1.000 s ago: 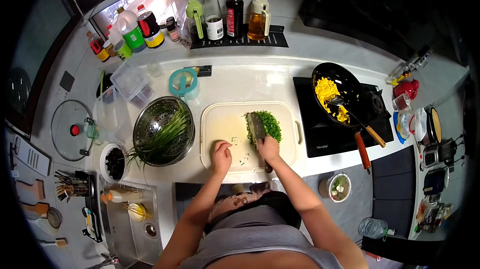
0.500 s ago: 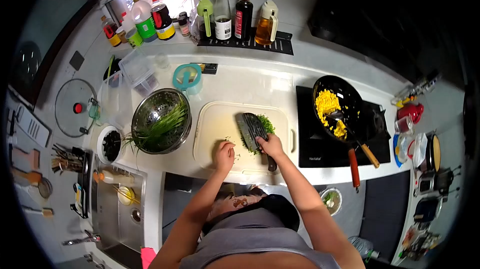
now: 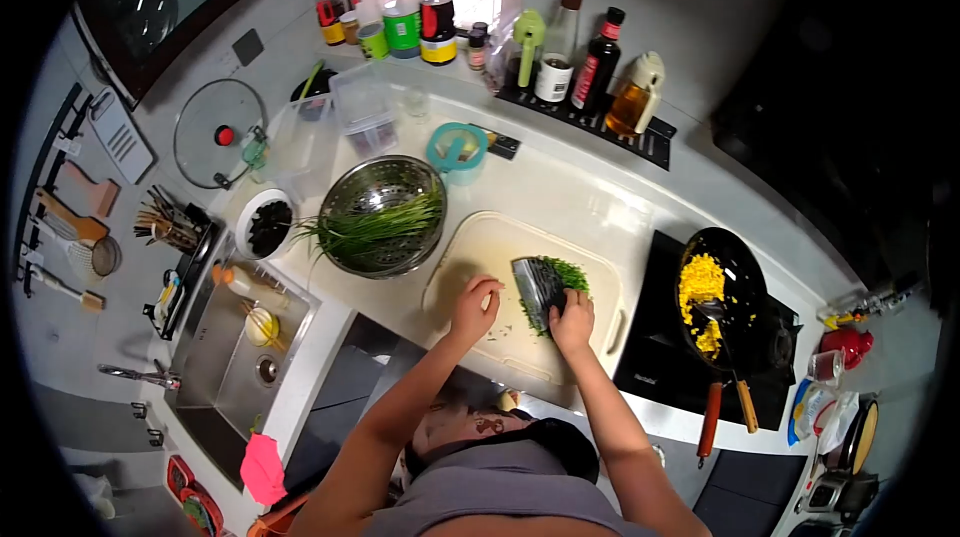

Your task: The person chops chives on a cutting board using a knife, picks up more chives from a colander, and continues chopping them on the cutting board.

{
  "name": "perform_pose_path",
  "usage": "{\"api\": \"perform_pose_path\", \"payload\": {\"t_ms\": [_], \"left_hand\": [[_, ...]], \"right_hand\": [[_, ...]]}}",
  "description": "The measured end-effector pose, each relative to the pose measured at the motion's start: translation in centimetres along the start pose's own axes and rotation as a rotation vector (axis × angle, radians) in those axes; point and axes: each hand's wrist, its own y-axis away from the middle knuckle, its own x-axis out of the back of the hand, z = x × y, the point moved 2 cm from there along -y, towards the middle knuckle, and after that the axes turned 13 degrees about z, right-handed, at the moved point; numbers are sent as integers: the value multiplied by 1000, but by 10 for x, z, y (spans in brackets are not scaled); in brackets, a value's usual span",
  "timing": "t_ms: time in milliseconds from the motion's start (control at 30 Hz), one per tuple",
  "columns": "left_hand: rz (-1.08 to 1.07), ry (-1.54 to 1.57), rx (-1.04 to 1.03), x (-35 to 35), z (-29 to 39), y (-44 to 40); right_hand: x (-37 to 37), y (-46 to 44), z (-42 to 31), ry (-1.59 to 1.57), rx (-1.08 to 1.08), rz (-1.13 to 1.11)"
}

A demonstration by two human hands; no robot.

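A cleaver (image 3: 537,289) with a wide dark blade lies tilted over chopped green chives (image 3: 570,279) on the cream cutting board (image 3: 480,242). My right hand (image 3: 573,322) is closed on it; the handle is mostly hidden. To the left, my left hand (image 3: 475,309) hovers at the board's near side, fingers loosely bent and somewhat apart, with nothing visible in them. Small green bits lie on the board between the hands. Long uncut chives (image 3: 385,225) rest in a steel colander (image 3: 345,187) behind my left hand.
At right, a black wok (image 3: 745,282) with scrambled egg (image 3: 702,279) sits on the stove (image 3: 650,347), handles jutting forward. A white bowl (image 3: 243,232) of dark pieces stands beside the sink (image 3: 215,367). A teal-lidded jug (image 3: 460,149) and bottles (image 3: 595,62) stand behind.
My view has turned, so the counter appears rotated and shifted. The cleaver's blade now lies more tilted over the chives, still in my right hand. My left hand's fingers have loosened slightly.
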Motion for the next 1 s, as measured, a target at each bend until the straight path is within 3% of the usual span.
{"api": "perform_pose_path", "payload": {"t_ms": [133, 233, 333, 433, 533, 667, 700, 800, 933, 1000], "left_hand": [[78, -57, -32, 41, -23, -51], [25, -114, 86, 84, -57, -94], [-231, -538, 6, 112, -106, -135], [-676, -960, 9, 126, -142, -158], [-974, -1115, -6, 125, -163, -175], [-1149, -1124, 63, 115, -182, -184], [-1085, -1105, -14, 116, -174, -185], [-1150, -1060, 18, 106, -208, -192], [-1060, -942, 55, 108, -217, -198], [-1011, -921, -22, 108, -223, -199]], "right_hand": [[-8, -15, -39, -125, 76, -4], [-23, -25, -69, -181, 96, -6], [-36, -30, -104, -217, 107, -5], [-50, -32, -134, -242, 82, -30], [-66, -34, -155, -243, 73, -24], [-78, -40, -175, -235, 23, -13], [-81, -41, -178, -233, 13, -5], [-89, -43, -187, -228, -13, 7], [-98, -39, -196, -211, -47, 6], [-101, -40, -200, -213, -54, 14]]}}
